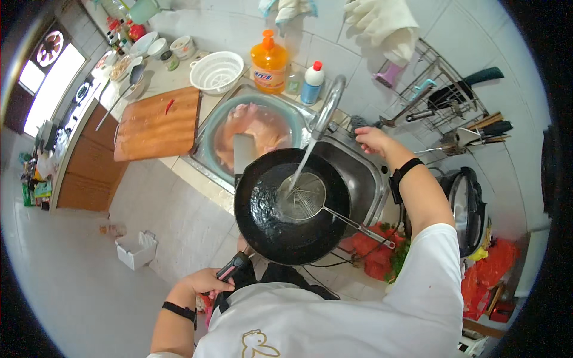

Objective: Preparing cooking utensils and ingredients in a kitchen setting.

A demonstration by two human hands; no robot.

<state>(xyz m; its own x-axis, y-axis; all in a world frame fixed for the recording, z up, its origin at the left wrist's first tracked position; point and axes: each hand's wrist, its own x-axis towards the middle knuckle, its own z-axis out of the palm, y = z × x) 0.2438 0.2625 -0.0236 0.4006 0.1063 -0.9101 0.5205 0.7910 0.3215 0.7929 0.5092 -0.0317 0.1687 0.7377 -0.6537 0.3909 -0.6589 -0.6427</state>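
My left hand point(208, 282) grips the dark handle of a black wok point(268, 244), which is tilted over the sink's front edge. A round wire-mesh strainer point(309, 203) lies in the wok, its metal handle sticking out over the rim to the right. Water runs from the chrome faucet point(333, 96) onto the mesh and pools in the wok. My right hand point(374, 141) hovers right of the faucet, fingers loosely curled with nothing seen in them. Close behind it is a dark scrubber point(358, 121). A broad cleaver blade point(244, 150) shows behind the wok's rim.
A teal basin point(210, 129) of water with raw poultry fills the left sink bowl. Left are a wooden cutting board point(152, 129) with a red chili and a white colander point(217, 71). Dish soap point(268, 67) stands behind. A wire rack point(441, 89) hangs right.
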